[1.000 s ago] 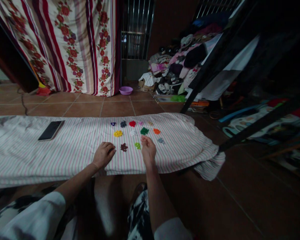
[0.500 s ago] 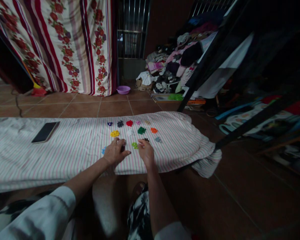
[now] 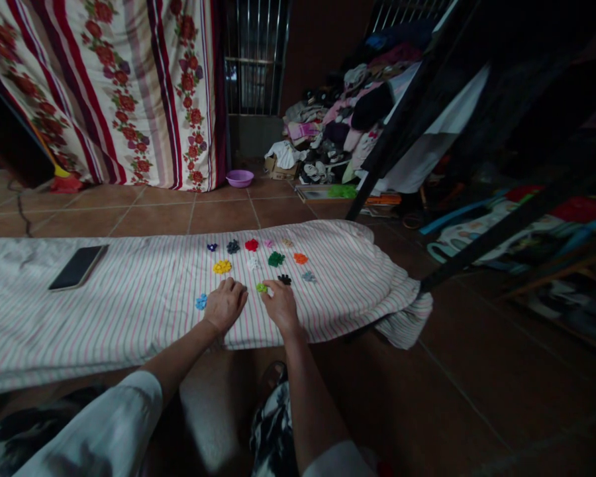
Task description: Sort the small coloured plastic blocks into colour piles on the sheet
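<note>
My right hand [image 3: 281, 309] reaches down to a pile of small lime-green pieces [image 3: 261, 287], thumb and forefinger pinched at the pile's right edge. Beside it, my left hand [image 3: 225, 306] rests palm down on the striped cloth [image 3: 144, 311], its fingers curled; whatever lies beneath them is hidden. Light-blue pieces [image 3: 201, 302] lie just left of that hand. Farther back are small heaps of yellow pieces [image 3: 222, 266], white pieces [image 3: 253, 263], dark-green pieces [image 3: 276, 258] and black pieces [image 3: 285, 279]. The pieces are too small to name their kind.
More heaps include red pieces [image 3: 251, 245], orange pieces [image 3: 300, 258] and grey pieces [image 3: 308, 276]. A phone [image 3: 78, 267] lies on the cloth at left. Beyond are a purple basin [image 3: 240, 178], a clothes pile [image 3: 338, 126] and a slanting dark post [image 3: 377, 165].
My right hand has moved slightly left onto the lime-green pile. The left hand's fingers have curled in, with the thumb tucked. The view has shifted a little.
</note>
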`<state>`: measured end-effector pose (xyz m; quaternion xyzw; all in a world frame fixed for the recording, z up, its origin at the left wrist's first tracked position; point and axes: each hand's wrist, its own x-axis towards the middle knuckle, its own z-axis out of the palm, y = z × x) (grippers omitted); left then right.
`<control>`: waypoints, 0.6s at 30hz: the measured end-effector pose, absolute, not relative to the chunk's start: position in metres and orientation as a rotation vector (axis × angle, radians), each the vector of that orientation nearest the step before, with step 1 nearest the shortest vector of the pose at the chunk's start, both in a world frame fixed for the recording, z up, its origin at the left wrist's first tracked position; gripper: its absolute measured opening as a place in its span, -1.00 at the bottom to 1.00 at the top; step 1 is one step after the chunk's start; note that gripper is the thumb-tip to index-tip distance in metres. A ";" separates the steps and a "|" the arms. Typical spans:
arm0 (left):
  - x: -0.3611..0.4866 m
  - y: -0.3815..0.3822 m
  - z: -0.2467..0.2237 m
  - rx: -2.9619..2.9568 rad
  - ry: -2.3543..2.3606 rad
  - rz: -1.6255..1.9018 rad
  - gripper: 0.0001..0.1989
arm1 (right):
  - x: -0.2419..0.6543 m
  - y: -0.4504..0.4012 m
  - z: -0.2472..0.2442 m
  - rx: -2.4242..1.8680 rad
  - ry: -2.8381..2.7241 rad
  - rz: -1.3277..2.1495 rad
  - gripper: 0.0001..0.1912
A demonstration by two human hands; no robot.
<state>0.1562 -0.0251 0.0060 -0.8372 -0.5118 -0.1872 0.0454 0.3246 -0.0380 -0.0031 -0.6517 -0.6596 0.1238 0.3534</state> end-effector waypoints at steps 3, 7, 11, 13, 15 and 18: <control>0.155 -0.026 0.007 -2.519 -1.522 -0.590 -0.75 | 0.323 -0.039 -0.002 -1.692 -1.703 0.314 -0.75; 0.154 -0.027 0.009 -2.531 -1.465 -0.624 -0.75 | 0.322 -0.039 0.000 -1.703 -1.686 0.311 -0.70; 0.153 -0.026 0.008 -2.562 -1.487 -0.668 -0.76 | 0.321 -0.040 0.000 -1.687 -1.626 0.304 -0.58; 0.153 -0.025 0.006 -2.574 -1.496 -0.691 -0.76 | 0.323 -0.040 0.001 -1.679 -1.583 0.330 -0.56; 0.153 -0.024 0.004 -2.583 -1.503 -0.718 -0.77 | 0.327 -0.040 0.002 -1.667 -1.535 0.378 -0.57; 0.153 -0.023 0.003 -2.584 -1.512 -0.734 -0.78 | 0.337 -0.037 -0.001 -1.663 -1.404 0.417 -0.60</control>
